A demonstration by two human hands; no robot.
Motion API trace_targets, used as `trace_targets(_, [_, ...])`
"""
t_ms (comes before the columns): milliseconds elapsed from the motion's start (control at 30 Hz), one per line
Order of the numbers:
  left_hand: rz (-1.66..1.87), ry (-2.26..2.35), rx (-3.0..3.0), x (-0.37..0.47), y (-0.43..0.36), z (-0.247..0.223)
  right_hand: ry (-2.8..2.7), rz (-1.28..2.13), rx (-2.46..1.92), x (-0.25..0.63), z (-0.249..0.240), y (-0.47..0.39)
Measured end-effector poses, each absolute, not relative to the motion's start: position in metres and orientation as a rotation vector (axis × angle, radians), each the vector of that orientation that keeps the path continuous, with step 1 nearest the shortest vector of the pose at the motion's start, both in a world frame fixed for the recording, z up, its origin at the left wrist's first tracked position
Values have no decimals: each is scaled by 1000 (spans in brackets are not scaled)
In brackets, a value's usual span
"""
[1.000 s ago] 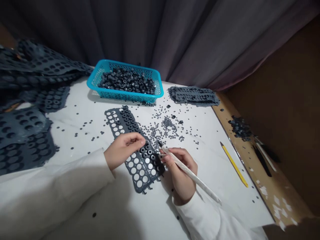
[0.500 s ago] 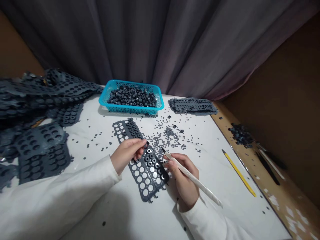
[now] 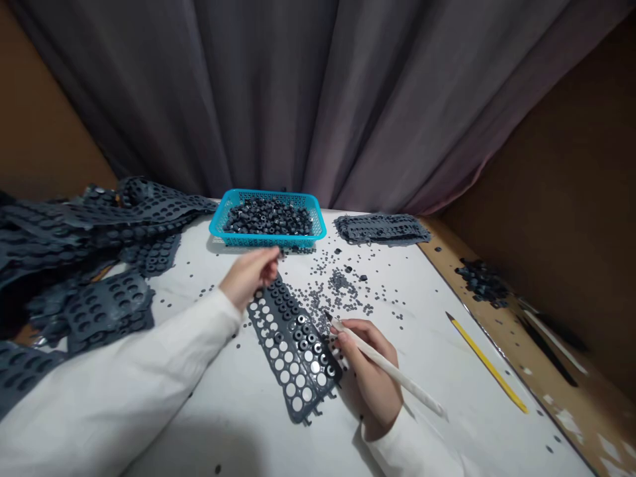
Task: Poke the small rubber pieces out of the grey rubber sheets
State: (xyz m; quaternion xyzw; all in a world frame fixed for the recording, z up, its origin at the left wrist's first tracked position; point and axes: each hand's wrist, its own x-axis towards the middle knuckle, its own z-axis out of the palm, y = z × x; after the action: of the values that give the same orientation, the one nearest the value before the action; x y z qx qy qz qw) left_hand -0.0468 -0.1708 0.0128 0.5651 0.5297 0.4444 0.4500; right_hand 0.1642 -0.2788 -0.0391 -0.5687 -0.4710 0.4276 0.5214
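Observation:
A dark rubber sheet [image 3: 293, 358] lies slanted on the white table, with rings along part of it and white round openings elsewhere. Pinched in my left hand [image 3: 252, 273] is a small black ring [image 3: 281, 253], over the sheet's far end and just short of the basket. My right hand [image 3: 372, 371] grips a white pen-like tool [image 3: 387, 366], its dark tip over the small discs beside the sheet's right edge. Behind them stands a turquoise basket [image 3: 268, 240] filled with small black rings.
Small dark discs [image 3: 340, 281] are scattered mid-table. Perforated sheets [image 3: 109, 305] are heaped at the left, and more are stacked [image 3: 381, 228] at the back right. A yellow pencil [image 3: 487, 363] lies right; black pieces [image 3: 481, 281] sit beyond the table's edge.
My left hand has moved away from the middle of the sheet towards the basket, with a small black piece in its fingertips. The view has tilted up slightly. My right hand keeps its grip.

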Motion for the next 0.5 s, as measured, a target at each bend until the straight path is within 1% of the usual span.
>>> trace_targets(133, [1268, 1438, 1617, -77, -104, 41, -1118, 1018, -1349, 164, -39, -276])
trace_targets(200, [1273, 1534, 1740, -86, -84, 44, -1107, 1042, -1328, 164, -40, -274])
trace_targets(267, [1213, 1659, 2023, -86, -83, 41, -1094, 1095, -1306, 166, -42, -273])
trace_targets(333, [1088, 1651, 2288, -75, -106, 37, -1090, 1142, -1293, 170, -44, -273])
trace_targets(400, [807, 1405, 2449, -59, -148, 31, -1102, 1158, -1291, 174, -44, -273])
trace_targets(500, [345, 1134, 2481, -38, -227, 17, -1162, 1130, -1305, 179, -41, -273])
